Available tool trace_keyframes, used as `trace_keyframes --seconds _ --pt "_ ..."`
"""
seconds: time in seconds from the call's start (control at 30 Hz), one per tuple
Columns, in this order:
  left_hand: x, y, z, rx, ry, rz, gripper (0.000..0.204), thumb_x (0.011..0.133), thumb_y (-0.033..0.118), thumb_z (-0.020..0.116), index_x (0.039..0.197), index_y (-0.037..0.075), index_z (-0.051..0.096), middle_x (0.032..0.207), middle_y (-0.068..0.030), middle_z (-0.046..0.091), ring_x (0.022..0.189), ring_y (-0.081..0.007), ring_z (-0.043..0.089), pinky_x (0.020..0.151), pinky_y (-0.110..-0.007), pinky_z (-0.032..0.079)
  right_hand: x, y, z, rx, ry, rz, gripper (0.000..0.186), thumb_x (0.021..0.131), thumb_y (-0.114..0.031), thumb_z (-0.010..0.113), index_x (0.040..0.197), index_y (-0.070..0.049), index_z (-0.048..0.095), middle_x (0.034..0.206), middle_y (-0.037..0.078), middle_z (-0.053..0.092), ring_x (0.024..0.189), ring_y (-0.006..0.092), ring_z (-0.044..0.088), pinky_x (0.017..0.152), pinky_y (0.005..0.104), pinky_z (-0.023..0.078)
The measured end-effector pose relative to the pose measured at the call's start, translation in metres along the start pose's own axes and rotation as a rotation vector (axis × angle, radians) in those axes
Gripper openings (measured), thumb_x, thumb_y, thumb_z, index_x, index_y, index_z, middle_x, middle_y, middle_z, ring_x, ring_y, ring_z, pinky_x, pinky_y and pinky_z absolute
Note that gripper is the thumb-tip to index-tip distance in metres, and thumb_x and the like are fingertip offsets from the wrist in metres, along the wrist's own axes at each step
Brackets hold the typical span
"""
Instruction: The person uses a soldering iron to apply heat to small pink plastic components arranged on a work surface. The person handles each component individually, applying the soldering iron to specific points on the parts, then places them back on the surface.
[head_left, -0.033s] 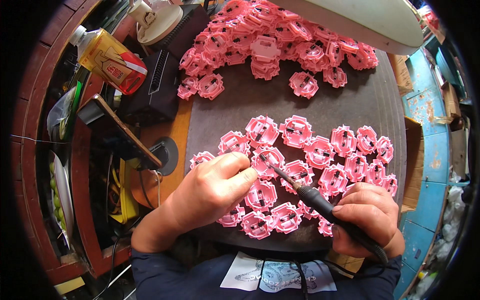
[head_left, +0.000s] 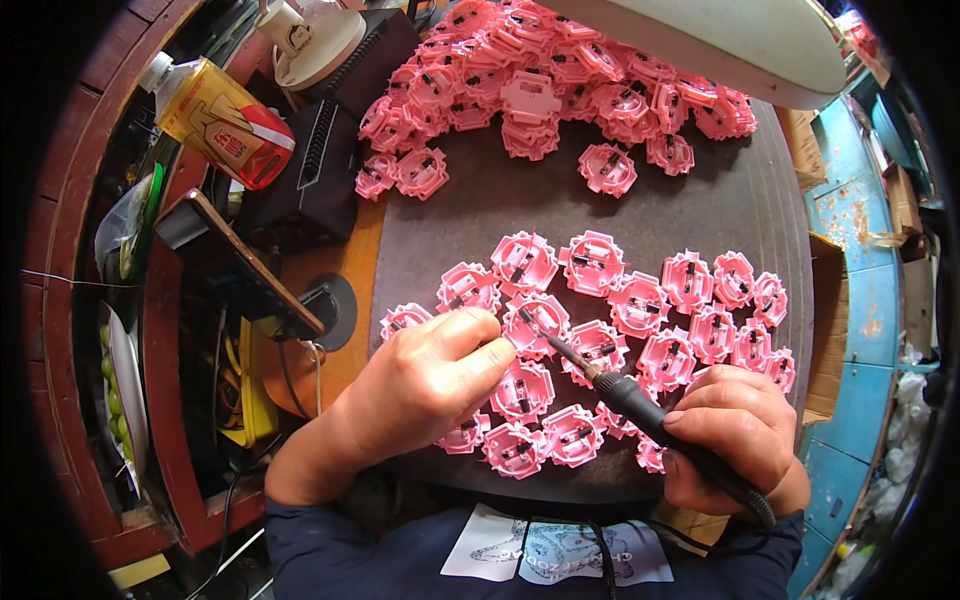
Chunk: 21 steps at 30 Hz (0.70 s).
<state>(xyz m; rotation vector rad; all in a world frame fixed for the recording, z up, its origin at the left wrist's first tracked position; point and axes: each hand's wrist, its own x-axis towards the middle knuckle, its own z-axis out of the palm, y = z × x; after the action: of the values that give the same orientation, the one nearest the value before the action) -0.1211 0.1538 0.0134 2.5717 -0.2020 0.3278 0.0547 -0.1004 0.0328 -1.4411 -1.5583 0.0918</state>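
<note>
Near the front edge of the bench: soldering pink plastic parts.

On the dark mat (head_left: 460, 215), the right hand (head_left: 735, 435) grips a black soldering iron (head_left: 640, 400), its tip touching a pink part (head_left: 535, 325) in the near cluster. The left hand (head_left: 430, 385) is curled, fingers pinched just beside that tip; whether it grasps anything I cannot tell. A heap of pink parts (head_left: 560, 85) lies toward the far edge, a bottle (head_left: 220, 115) at the far left corner.
</note>
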Motion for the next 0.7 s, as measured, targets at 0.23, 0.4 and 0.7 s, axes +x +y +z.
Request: trace_keyframes --seconds 0.23,0.4,0.7 --pt "-0.005 -0.002 0.013 -0.015 0.072 -0.007 0.023 0.079 -0.004 0.081 0.100 -0.001 0.071 0.098 -0.0128 0.066 0.086 -0.0319 0.071 0.074 -0.040 0.058 0.000 -0.001 0.002 -0.012 -0.006 0.027 0.027 0.070 0.000 0.077 0.096 0.004 0.071 0.073 0.013 0.068 0.052 0.0237 0.062 0.046 0.0340 0.048" --pt "-0.004 -0.004 0.014 -0.015 0.062 -0.014 0.022 0.080 -0.004 0.081 0.100 -0.001 0.071 0.098 -0.0132 0.066 0.087 -0.0321 0.071 0.075 -0.040 0.058 0.000 0.000 0.003 -0.023 -0.023 0.022 0.027 0.071 -0.001 0.077 0.097 0.004 0.070 0.073 0.013 0.068 0.052 0.0236 0.061 0.045 0.0340 0.047" --pt "-0.003 -0.008 0.018 -0.027 0.068 -0.011 0.023 0.080 -0.004 0.080 0.100 -0.001 0.071 0.098 -0.0131 0.066 0.086 -0.0318 0.071 0.074 -0.040 0.058 0.000 0.000 0.003 -0.045 -0.042 0.024 0.028 0.072 -0.002 0.079 0.098 0.003 0.070 0.073 0.013 0.068 0.052 0.0233 0.061 0.046 0.0339 0.048"
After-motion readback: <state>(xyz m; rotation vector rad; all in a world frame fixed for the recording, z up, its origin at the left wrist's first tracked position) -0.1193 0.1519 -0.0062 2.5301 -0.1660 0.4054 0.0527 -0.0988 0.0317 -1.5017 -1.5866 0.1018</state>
